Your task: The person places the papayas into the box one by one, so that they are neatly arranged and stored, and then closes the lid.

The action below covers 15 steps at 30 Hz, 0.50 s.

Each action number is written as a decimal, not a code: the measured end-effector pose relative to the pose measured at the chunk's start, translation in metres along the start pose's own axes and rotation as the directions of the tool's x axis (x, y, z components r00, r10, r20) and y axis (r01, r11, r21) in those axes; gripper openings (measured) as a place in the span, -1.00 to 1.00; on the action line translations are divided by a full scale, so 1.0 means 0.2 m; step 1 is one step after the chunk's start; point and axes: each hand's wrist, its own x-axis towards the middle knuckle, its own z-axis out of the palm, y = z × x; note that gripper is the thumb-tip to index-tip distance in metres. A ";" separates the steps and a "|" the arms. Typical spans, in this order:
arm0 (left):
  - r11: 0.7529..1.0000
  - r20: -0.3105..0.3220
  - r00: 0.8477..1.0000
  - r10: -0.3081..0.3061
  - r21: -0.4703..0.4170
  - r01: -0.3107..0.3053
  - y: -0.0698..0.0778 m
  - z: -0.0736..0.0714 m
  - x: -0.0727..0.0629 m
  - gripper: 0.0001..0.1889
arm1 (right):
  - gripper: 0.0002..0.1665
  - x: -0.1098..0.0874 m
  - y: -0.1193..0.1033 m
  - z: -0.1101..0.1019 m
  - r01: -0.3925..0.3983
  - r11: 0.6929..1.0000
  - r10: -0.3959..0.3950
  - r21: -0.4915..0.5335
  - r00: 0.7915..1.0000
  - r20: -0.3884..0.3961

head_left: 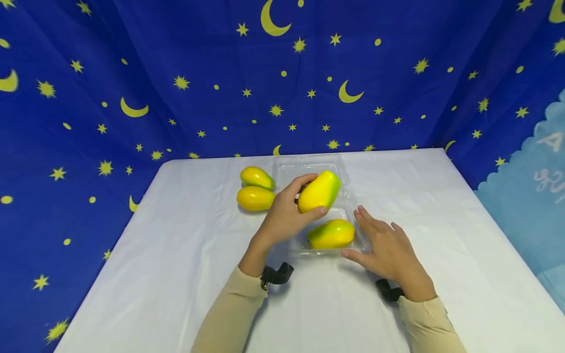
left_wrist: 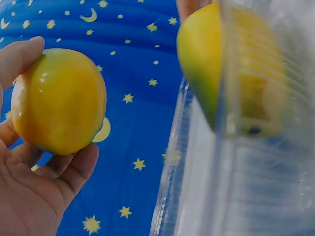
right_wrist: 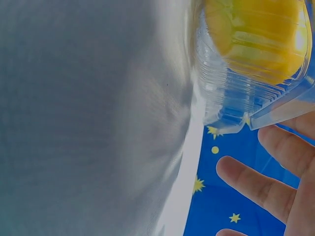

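Note:
My left hand (head_left: 282, 215) grips a yellow-green mango (head_left: 320, 192) above the clear plastic clamshell container (head_left: 304, 252). In the left wrist view, thumb and fingers curl round that mango (left_wrist: 59, 101). Another mango (head_left: 332, 234) lies in the front part of the container, seen through its wall in the right wrist view. At the container's right side is my right hand (head_left: 388, 247), its fingers spread and holding nothing; in the right wrist view its fingertips are right by the container's edge (right_wrist: 275, 115).
Left of the container, two more mangoes (head_left: 257, 177) lie one behind the other on the white tablecloth (head_left: 176, 274). The container's clear lid (head_left: 282, 166) is folded back behind it. A blue curtain (head_left: 220, 59) with moons and stars hangs beyond the table.

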 end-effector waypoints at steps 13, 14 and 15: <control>1.000 0.020 1.000 0.017 0.020 -0.017 -0.05 0.07 0.02 -0.24 | 0.31 0.00 -0.01 0.00 -0.004 1.000 0.005 -0.017 1.000 0.019; 1.000 0.021 1.000 0.013 0.023 -0.013 -0.06 0.07 0.02 -0.24 | 0.31 0.00 -0.01 0.00 -0.004 1.000 0.004 -0.016 1.000 0.019; 1.000 0.022 1.000 0.009 0.028 -0.009 -0.06 0.07 0.02 -0.25 | 0.30 0.00 -0.01 0.00 -0.004 1.000 0.004 -0.016 1.000 0.019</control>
